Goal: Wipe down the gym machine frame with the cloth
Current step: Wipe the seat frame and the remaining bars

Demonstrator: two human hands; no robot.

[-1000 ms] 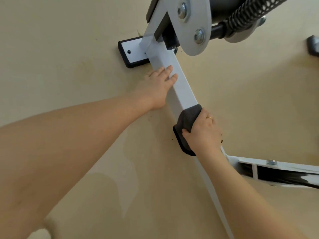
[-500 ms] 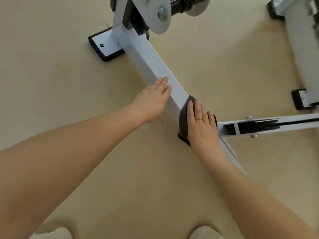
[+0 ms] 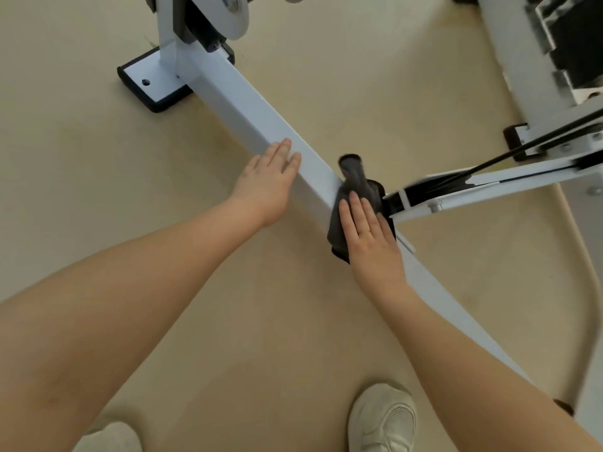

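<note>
While your right hand (image 3: pixel 368 236) presses the dark cloth (image 3: pixel 354 187) flat against the white frame beam (image 3: pixel 241 106), fingers straight and together, your left hand (image 3: pixel 267 184) lies open on the same beam a little further up, palm down, bracing. The cloth is draped over the beam right at the joint where the side arm (image 3: pixel 489 181) branches off, one corner sticking up loose. You look to be partway through. Whether the beam between your hands and the black foot plate (image 3: pixel 146 83) is already clean, I cannot tell. The side arm, the lower run of the beam toward your shoes (image 3: pixel 385 419) and the upright (image 3: pixel 522 60) at right likely still wait.
</note>
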